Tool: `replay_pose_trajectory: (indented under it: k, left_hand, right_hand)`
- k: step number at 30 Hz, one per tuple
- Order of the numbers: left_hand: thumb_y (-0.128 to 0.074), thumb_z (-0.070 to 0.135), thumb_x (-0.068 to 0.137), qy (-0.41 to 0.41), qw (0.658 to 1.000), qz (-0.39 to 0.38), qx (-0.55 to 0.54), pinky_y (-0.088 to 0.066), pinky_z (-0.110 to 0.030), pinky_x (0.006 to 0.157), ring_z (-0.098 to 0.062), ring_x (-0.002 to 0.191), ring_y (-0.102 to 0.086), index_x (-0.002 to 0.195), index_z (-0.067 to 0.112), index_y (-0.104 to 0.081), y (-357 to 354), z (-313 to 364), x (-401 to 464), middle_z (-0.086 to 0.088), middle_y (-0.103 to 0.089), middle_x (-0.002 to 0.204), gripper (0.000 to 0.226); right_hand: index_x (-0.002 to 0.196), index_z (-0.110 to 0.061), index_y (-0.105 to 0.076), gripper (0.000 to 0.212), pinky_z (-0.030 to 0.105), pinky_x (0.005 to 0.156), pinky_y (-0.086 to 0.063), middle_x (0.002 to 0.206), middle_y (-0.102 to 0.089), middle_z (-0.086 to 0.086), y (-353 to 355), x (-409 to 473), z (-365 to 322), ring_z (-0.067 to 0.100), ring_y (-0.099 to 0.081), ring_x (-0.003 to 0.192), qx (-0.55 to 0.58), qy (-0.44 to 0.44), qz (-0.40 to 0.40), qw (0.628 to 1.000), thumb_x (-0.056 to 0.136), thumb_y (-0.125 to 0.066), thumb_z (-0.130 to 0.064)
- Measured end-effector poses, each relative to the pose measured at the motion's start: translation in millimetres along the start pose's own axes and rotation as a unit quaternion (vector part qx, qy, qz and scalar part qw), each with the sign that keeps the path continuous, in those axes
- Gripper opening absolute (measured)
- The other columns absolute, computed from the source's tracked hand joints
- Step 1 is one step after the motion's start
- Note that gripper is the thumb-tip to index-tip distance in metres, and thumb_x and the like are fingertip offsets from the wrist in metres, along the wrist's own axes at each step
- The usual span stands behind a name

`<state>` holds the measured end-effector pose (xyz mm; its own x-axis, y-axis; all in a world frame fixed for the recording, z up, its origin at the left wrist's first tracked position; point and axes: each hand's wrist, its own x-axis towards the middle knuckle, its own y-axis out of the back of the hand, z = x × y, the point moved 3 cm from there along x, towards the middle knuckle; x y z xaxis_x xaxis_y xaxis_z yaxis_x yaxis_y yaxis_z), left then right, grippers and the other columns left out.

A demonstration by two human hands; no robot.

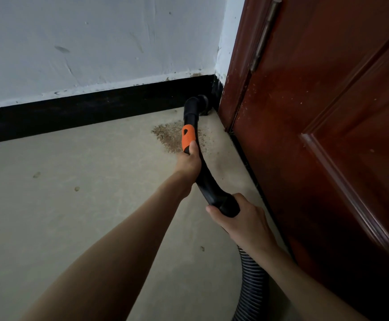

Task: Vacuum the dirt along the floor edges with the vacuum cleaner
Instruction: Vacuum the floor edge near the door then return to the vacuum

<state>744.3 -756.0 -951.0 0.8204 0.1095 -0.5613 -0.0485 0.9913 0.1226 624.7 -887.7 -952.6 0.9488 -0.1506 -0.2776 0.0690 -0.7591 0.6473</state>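
You face a scuffed white wall (pixel 84 42) with a black skirting board (pixel 84 110) along its foot. To your right stands a dark red wooden door (pixel 328 135) with a hinge (pixel 264 35). The beige floor (pixel 61 205) carries a few small marks.

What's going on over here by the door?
A person is vacuuming the floor corner where the black baseboard meets a red-brown door. The left hand grips the vacuum wand just below its orange section, and the right hand holds the curved handle where the ribbed hose joins. The nozzle is tucked into the corner. A patch of brown dirt lies on the floor beside the wand, not yet picked up.
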Motion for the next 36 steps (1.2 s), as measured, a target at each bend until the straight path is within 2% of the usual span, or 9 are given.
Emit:
replay_pose_trajectory:
  k: [5,9,11,15,19,22,26,31,36]
  left_hand:
    - [-0.031,0.048,0.100,0.009,1.000,-0.028,0.004,-0.048,-0.043,0.096,-0.028,0.098,-0.058,0.085,0.006,-0.044,-9,9,-2,-0.008,-0.054,0.091,0.046]
    - [-0.032,0.048,0.100,0.025,0.999,-0.039,-0.016,-0.046,-0.045,0.100,-0.032,0.110,-0.057,0.125,0.002,-0.044,-7,12,-5,-0.017,-0.056,0.113,0.054]
    - [-0.031,0.048,0.100,0.026,0.999,-0.036,-0.015,-0.045,-0.046,0.101,-0.033,0.112,-0.056,0.131,-0.001,-0.041,-4,11,-7,-0.019,-0.055,0.119,0.059]
    - [-0.028,0.048,0.100,0.011,1.000,0.006,-0.018,-0.046,-0.045,0.098,-0.035,0.111,-0.057,0.125,-0.002,-0.045,11,2,-17,-0.020,-0.058,0.116,0.058]
    - [-0.027,0.047,0.100,-0.013,0.997,0.068,-0.025,-0.044,-0.034,0.078,-0.027,0.097,-0.058,0.124,-0.001,-0.050,37,-10,-32,-0.013,-0.061,0.106,0.059]
    - [-0.026,0.050,0.099,-0.011,0.993,0.102,-0.049,-0.043,-0.031,0.072,-0.026,0.097,-0.059,0.126,0.001,-0.050,62,-21,-40,-0.016,-0.062,0.113,0.061]
    - [-0.026,0.053,0.098,0.038,0.989,0.131,-0.062,-0.046,-0.044,0.098,-0.033,0.114,-0.056,0.134,0.002,-0.043,96,-37,-54,-0.018,-0.057,0.126,0.065]
    - [-0.026,0.049,0.100,0.079,0.987,0.124,-0.058,-0.049,-0.044,0.095,-0.032,0.107,-0.057,0.134,0.002,-0.041,119,-43,-66,-0.014,-0.055,0.114,0.059]
    - [-0.025,0.048,0.101,0.090,0.990,0.104,-0.040,-0.049,-0.047,0.095,-0.034,0.111,-0.055,0.136,0.001,-0.040,117,-36,-72,-0.018,-0.053,0.126,0.060]
  right_hand:
    - [0.085,-0.029,-0.056,0.046,0.030,0.050,-0.048,0.067,-0.063,-0.004,2,2,1,0.014,-0.064,0.060,0.010,-0.013,0.009,1.000,0.065,-0.062,-0.070]
    - [0.086,-0.030,-0.055,0.045,0.019,0.048,-0.035,0.068,-0.061,-0.008,5,0,-4,0.007,-0.060,0.062,-0.015,-0.007,0.016,1.000,0.067,-0.061,-0.070]
    - [0.088,-0.029,-0.055,0.046,0.020,0.049,-0.036,0.069,-0.061,-0.009,5,-2,-8,0.007,-0.060,0.063,-0.025,-0.001,0.014,1.000,0.067,-0.061,-0.070]
    - [0.091,-0.028,-0.054,0.047,0.020,0.050,-0.038,0.070,-0.059,-0.011,3,-11,-17,0.004,-0.058,0.064,-0.053,0.026,-0.002,0.998,0.067,-0.059,-0.069]
    - [0.091,-0.025,-0.055,0.052,0.023,0.051,-0.039,0.067,-0.057,-0.011,-6,-22,-28,0.006,-0.057,0.063,-0.067,0.057,-0.021,0.996,0.065,-0.056,-0.070]
    - [0.090,-0.026,-0.055,0.052,0.025,0.053,-0.047,0.068,-0.059,-0.010,-15,-29,-41,0.007,-0.059,0.062,-0.076,0.091,-0.047,0.992,0.065,-0.056,-0.071]
    - [0.088,-0.022,-0.055,0.057,0.027,0.052,-0.044,0.069,-0.059,-0.006,-27,-40,-58,0.012,-0.059,0.062,-0.091,0.113,-0.089,0.985,0.063,-0.055,-0.074]
    - [0.086,-0.026,-0.055,0.056,0.024,0.048,-0.038,0.066,-0.057,-0.007,-38,-52,-68,0.010,-0.056,0.057,-0.086,0.110,-0.106,0.984,0.061,-0.053,-0.076]
    - [0.084,-0.026,-0.056,0.060,0.022,0.047,-0.039,0.065,-0.058,-0.007,-36,-58,-66,0.009,-0.057,0.056,-0.086,0.108,-0.095,0.986,0.058,-0.049,-0.080]
